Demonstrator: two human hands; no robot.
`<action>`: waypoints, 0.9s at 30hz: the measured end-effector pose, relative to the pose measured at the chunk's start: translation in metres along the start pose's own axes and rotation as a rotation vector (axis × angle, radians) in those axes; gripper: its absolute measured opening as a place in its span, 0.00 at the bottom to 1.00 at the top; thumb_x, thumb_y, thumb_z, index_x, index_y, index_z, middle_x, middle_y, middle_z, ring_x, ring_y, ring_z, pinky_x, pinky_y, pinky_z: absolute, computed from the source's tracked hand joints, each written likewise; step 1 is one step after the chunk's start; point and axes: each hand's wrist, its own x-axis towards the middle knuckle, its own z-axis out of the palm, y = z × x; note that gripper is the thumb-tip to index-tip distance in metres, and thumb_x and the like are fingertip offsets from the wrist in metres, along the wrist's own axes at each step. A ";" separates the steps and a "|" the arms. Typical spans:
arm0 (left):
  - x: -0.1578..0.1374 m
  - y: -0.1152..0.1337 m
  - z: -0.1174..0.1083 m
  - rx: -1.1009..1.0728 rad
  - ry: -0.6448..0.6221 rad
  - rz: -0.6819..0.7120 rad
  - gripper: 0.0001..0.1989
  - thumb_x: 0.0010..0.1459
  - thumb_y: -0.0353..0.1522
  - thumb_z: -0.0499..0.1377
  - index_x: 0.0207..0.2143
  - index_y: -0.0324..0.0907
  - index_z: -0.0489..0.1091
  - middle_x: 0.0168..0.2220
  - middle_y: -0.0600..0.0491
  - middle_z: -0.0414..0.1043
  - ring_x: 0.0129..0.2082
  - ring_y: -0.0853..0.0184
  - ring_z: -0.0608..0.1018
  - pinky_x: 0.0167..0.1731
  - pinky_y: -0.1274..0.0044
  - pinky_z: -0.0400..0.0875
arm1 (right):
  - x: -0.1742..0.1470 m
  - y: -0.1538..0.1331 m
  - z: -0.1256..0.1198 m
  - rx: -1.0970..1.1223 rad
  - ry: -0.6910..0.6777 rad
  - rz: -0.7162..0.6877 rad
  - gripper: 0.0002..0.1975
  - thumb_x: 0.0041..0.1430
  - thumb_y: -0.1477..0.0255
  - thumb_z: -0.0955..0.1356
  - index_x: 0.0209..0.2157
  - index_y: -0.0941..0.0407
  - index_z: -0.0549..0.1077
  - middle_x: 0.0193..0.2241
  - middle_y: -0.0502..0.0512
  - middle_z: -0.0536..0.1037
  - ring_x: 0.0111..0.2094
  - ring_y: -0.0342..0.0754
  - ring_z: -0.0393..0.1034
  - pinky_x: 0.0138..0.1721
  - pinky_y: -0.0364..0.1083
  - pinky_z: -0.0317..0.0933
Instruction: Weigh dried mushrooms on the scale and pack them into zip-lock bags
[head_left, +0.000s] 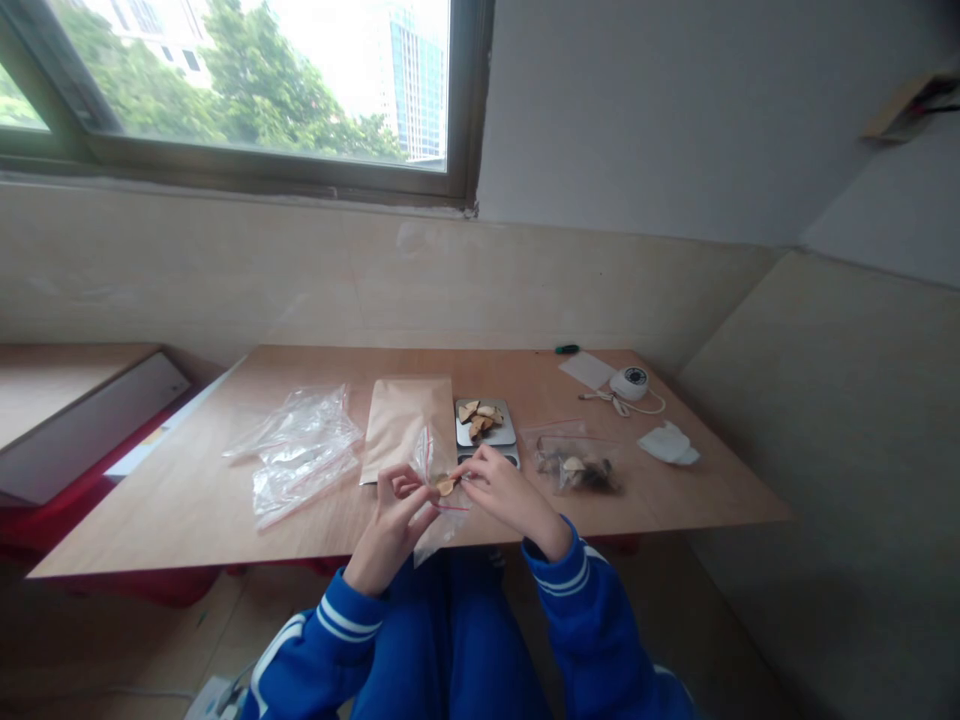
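Note:
Both my hands meet over the table's front edge at a clear zip bag [433,538] with red seal lines. The fingers of my left hand [395,515] are pinched on the bag near its mouth. My right hand [501,490] is closed at the opposite side of the mouth, its fingertips partly hidden. A pale dried slice [445,487] shows between the fingertips of both hands. Just beyond, several brown-edged dried slices [481,419] lie on the silver plate of a small scale [506,434]. A brown kraft paper bag [405,415] lies flat behind my left hand.
Clear empty zip bags [304,450] lie on the left of the table [187,510]. To the right are a filled zip bag [589,472], a crumpled white tissue [670,443] and a white camera [629,382] with its cable. A green-handled tool [568,349] lies at the back edge.

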 end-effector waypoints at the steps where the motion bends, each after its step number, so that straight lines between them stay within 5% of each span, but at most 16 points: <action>1: 0.000 0.000 0.000 -0.005 0.008 0.002 0.05 0.59 0.29 0.54 0.37 0.44 0.68 0.42 0.51 0.52 0.39 0.69 0.72 0.42 0.72 0.74 | 0.000 -0.001 -0.002 0.019 -0.016 -0.009 0.13 0.57 0.77 0.64 0.41 0.50 0.76 0.32 0.51 0.67 0.35 0.45 0.67 0.41 0.45 0.63; 4: -0.002 -0.001 0.001 -0.030 0.043 -0.002 0.04 0.58 0.29 0.54 0.35 0.44 0.68 0.42 0.51 0.52 0.40 0.69 0.72 0.42 0.73 0.74 | 0.005 0.006 -0.007 0.097 0.004 -0.047 0.17 0.59 0.74 0.63 0.49 0.47 0.71 0.39 0.52 0.67 0.41 0.45 0.68 0.41 0.43 0.64; 9: -0.004 0.002 0.001 -0.029 0.104 -0.033 0.03 0.57 0.30 0.57 0.34 0.44 0.69 0.41 0.51 0.54 0.40 0.66 0.72 0.42 0.71 0.74 | 0.035 0.064 -0.004 -0.158 0.323 0.086 0.19 0.58 0.70 0.65 0.52 0.52 0.67 0.51 0.61 0.63 0.57 0.53 0.56 0.57 0.53 0.52; 15: 0.003 0.001 -0.008 0.012 0.139 -0.029 0.02 0.57 0.30 0.57 0.34 0.43 0.68 0.40 0.52 0.55 0.35 0.69 0.73 0.37 0.72 0.75 | 0.065 0.134 0.021 -0.332 0.141 0.236 0.27 0.51 0.60 0.69 0.52 0.52 0.67 0.56 0.64 0.59 0.60 0.61 0.50 0.56 0.59 0.49; 23: 0.009 -0.001 -0.018 0.002 0.105 -0.029 0.02 0.58 0.30 0.55 0.33 0.43 0.67 0.41 0.52 0.55 0.34 0.71 0.75 0.37 0.72 0.75 | 0.060 0.151 0.019 -0.230 0.201 0.159 0.22 0.46 0.60 0.72 0.42 0.54 0.71 0.48 0.59 0.66 0.52 0.56 0.60 0.54 0.55 0.53; 27: 0.007 0.000 -0.015 -0.016 0.094 -0.018 0.02 0.58 0.29 0.56 0.34 0.43 0.67 0.42 0.51 0.57 0.40 0.66 0.74 0.40 0.72 0.75 | 0.058 0.161 0.015 -0.133 0.241 0.109 0.15 0.46 0.66 0.73 0.37 0.54 0.73 0.45 0.57 0.68 0.50 0.54 0.62 0.52 0.53 0.56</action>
